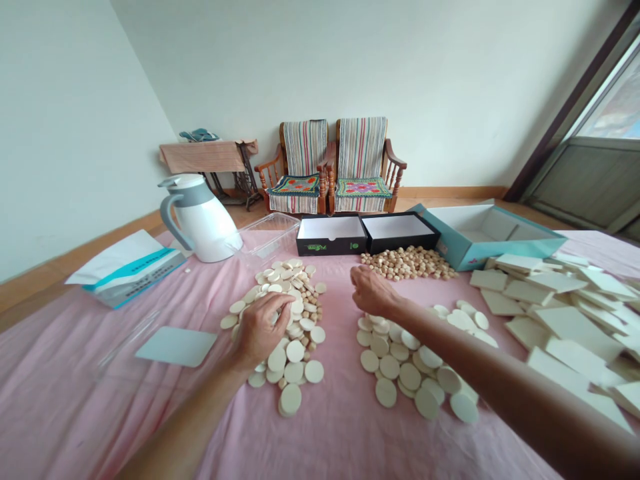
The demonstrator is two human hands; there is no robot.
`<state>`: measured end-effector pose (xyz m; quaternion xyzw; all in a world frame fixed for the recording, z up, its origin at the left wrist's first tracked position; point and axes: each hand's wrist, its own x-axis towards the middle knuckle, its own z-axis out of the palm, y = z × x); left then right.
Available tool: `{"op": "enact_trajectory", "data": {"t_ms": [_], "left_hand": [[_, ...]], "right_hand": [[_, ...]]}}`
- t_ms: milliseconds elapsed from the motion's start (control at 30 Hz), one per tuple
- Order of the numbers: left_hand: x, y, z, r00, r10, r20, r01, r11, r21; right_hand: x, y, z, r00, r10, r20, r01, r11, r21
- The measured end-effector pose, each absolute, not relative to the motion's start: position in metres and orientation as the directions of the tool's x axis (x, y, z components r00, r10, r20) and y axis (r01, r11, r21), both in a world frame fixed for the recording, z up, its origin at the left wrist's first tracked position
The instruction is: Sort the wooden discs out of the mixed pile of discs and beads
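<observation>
My left hand (pixel 263 328) is over the left pile of pale round discs (pixel 295 351), its fingers and thumb drawn together near the pile's right side. Whether a disc is between the fingertips is hard to see. Small wooden pieces (pixel 313 308) show among those discs. My right hand (pixel 374 291) is closed, fingers curled, just left of and in front of a heap of small round wooden knobs (pixel 410 263). Anything in its fingers is hidden. Below my right forearm spreads a second pile of pale round discs (pixel 410 375).
Behind the piles stand a clear plastic tray (pixel 273 235), two black boxes (pixel 330 247) and a light-blue box (pixel 465 257). Square pale boards (pixel 575 327) are heaped at right. A white jug (pixel 213 223), a tissue pack (pixel 137 273) and a clear lid (pixel 127 340) are at left.
</observation>
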<state>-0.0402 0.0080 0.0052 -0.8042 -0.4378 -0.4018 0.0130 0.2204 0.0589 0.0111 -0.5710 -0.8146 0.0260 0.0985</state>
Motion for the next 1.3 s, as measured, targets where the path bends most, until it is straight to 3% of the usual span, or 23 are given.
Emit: {"op": "enact_trajectory", "data": {"t_ms": [167, 233, 367, 500, 633, 933, 1133, 1300], "left_hand": [[-0.04, 0.008, 0.006, 0.288, 0.697, 0.656, 0.717, -0.611, 0.335], [-0.04, 0.008, 0.006, 0.29, 0.702, 0.651, 0.715, -0.611, 0.34], [-0.04, 0.007, 0.005, 0.29, 0.701, 0.651, 0.714, -0.612, 0.341], [-0.04, 0.007, 0.006, 0.294, 0.701, 0.65, 0.71, -0.615, 0.343], [-0.039, 0.006, 0.009, 0.296, 0.692, 0.658, 0.707, -0.622, 0.336], [-0.04, 0.008, 0.004, 0.289, 0.7, 0.654, 0.713, -0.613, 0.341], [-0.04, 0.009, 0.005, 0.293, 0.698, 0.653, 0.703, -0.62, 0.348], [-0.042, 0.01, 0.001, 0.288, 0.717, 0.635, 0.705, -0.607, 0.366]], "right_hand": [[0.267, 0.079, 0.033, -0.079, 0.973, 0.219, 0.992, 0.099, -0.083], [0.265, 0.08, 0.04, -0.068, 0.963, 0.262, 0.994, 0.088, -0.066], [0.227, 0.068, 0.036, -0.321, 0.923, 0.214, 0.921, 0.357, -0.156], [0.181, 0.053, 0.022, -0.636, 0.751, 0.174, 0.705, 0.658, -0.264], [0.163, 0.047, 0.01, -0.685, 0.711, 0.157, 0.666, 0.699, -0.262], [0.185, 0.048, 0.003, -0.55, 0.825, 0.134, 0.799, 0.566, -0.203], [0.26, 0.073, 0.018, -0.259, 0.95, 0.172, 0.95, 0.283, -0.134], [0.301, 0.091, 0.036, -0.061, 0.964, 0.259, 0.99, 0.09, -0.104]]}}
